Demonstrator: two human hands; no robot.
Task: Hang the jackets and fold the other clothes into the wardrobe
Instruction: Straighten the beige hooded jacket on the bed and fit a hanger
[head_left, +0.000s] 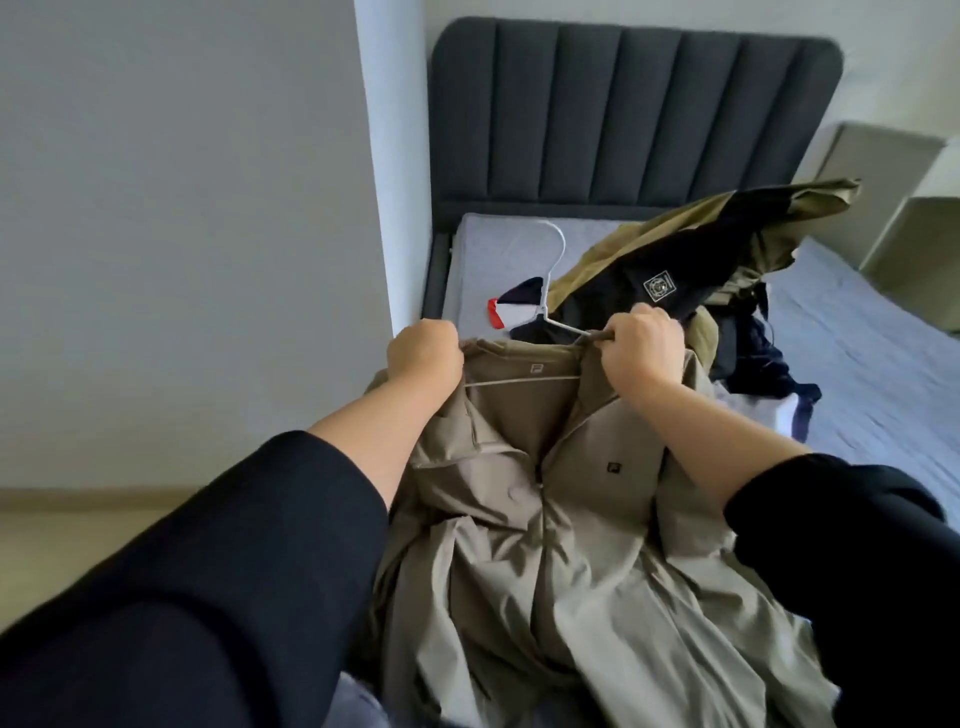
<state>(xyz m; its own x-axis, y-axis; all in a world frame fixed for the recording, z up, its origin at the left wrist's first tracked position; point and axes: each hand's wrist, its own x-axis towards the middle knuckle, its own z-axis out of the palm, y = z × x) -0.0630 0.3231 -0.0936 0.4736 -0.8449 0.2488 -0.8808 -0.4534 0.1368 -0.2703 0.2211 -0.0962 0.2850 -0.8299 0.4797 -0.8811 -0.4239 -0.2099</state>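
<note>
Now L hand & R hand grip beige jacket collar, white hanger inside, over bed.

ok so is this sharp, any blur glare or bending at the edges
Head view: soft, even light, no glare; beige jacket, left hand and right hand fairly sharp; sleeves at the bottom corners smeared; the wide lens leans the wall corner and headboard.

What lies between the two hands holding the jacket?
In the head view, the collar of the beige jacket spans from the left hand to the right hand, with a white hanger slipped inside it.
</note>
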